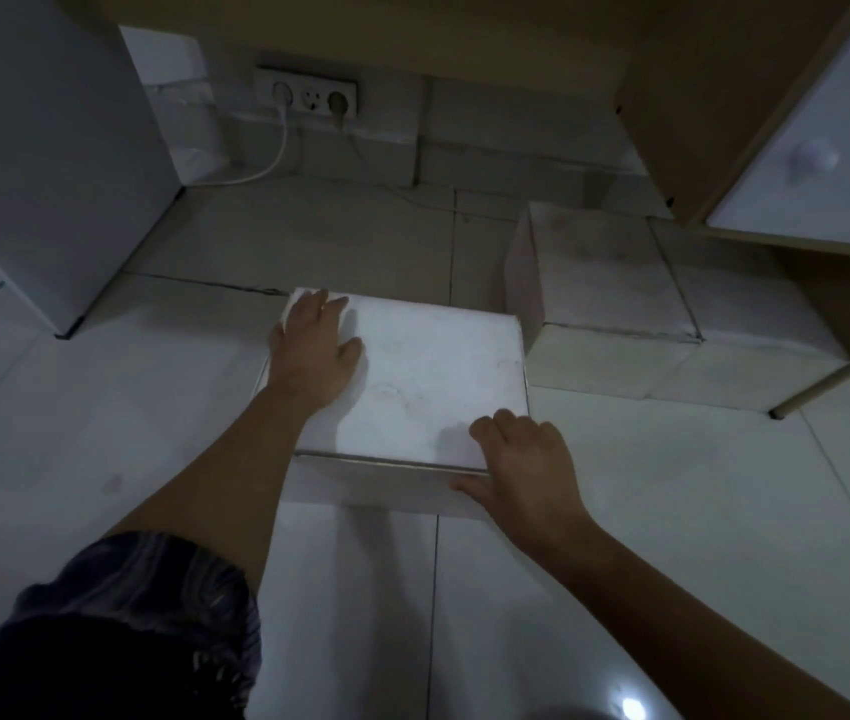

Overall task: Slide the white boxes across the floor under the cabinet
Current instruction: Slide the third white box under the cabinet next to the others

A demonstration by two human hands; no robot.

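white box (412, 376): on the floor (100, 433) at frame centre, lid closed, its far edge just at the shadow line of the cabinet (724, 96); not under it yet.
second white box (604, 272): at 2 o'clock of the first, already in under the cabinet and close to the first one's far right corner; can't tell if they touch.
left grip (313, 356): released. Palm flat on the lid at the box's 10 o'clock corner, fingers fairly straight and reaching the far edge, pressing, not clutching.
right grip (526, 470): grasping the box's 5 o'clock corner, fingers curled on the lid, thumb on the near face.
step: mid-push on the centre box, judged from both grips being on it and one box already in place.
next move: likely a straight shove toward 12 o'clock, kept low and even so the box doesn't twist into its neighbour; the open gap is at 12, left of the second box.
socket strip (305, 96): on the back wall at 11 o'clock, with a cable (277, 148) hanging to the floor; a deep push may meet it.
hidden: far side of both boxes, cabinet depth, and the floor behind the second box.
hard to read: dim light, and the tall white unit (38, 148) at 10 o'clock is cut off, kind unclear.
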